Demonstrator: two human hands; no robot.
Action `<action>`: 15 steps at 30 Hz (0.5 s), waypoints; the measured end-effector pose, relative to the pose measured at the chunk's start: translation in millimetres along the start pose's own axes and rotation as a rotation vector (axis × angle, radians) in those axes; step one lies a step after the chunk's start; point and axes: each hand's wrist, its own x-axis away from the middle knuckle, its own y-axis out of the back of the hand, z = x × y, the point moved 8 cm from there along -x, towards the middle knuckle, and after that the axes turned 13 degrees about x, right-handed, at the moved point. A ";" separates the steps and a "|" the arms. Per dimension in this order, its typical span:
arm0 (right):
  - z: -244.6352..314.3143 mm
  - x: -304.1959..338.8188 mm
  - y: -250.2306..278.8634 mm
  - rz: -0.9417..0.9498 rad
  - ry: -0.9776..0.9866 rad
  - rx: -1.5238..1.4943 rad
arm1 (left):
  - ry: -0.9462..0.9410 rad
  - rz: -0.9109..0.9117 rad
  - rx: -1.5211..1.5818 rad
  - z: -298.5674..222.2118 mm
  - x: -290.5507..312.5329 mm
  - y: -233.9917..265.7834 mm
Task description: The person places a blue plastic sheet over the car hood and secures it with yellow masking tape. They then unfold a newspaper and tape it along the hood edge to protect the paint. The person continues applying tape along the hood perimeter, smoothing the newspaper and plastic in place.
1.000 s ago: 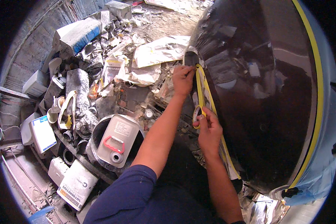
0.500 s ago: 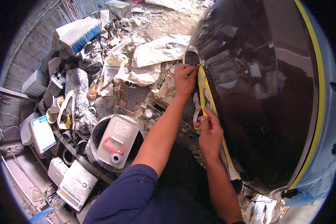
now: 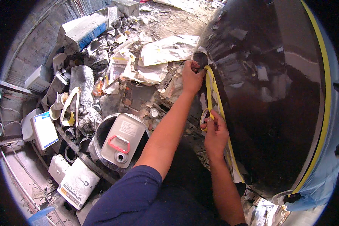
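Note:
A dark, glossy curved vehicle panel (image 3: 267,120) fills the right side. Along its left edge runs a length of yellow masking tape (image 3: 209,88), stretched between my two hands. My left hand (image 3: 193,77) is at the strip's far end, fingers curled and pressed at the tape by the panel's edge. Nearer to me, my right hand (image 3: 216,137) grips the roll of masking tape (image 3: 204,119), seen nearly edge-on. A second yellow-edged strip (image 3: 231,162) follows the panel's border beside and below the right hand.
Left of my arms, a rectangular can with a red handle (image 3: 120,141) lies across a round bucket (image 3: 100,132). A white-labelled can (image 3: 78,182), a blue-sided box (image 3: 88,32) and crumpled paper (image 3: 169,51) clutter the floor. Blue sheeting (image 3: 324,165) borders the panel's right side.
The whole scene has shifted slightly to the right in view. My left fingers have curled a little more at the tape's far end. The right hand still holds the roll in about the same place.

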 end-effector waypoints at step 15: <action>13.3 0.5 1.3 -0.006 -0.020 0.009 | 0.129 0.139 -0.212 5.4 -17.7 2.7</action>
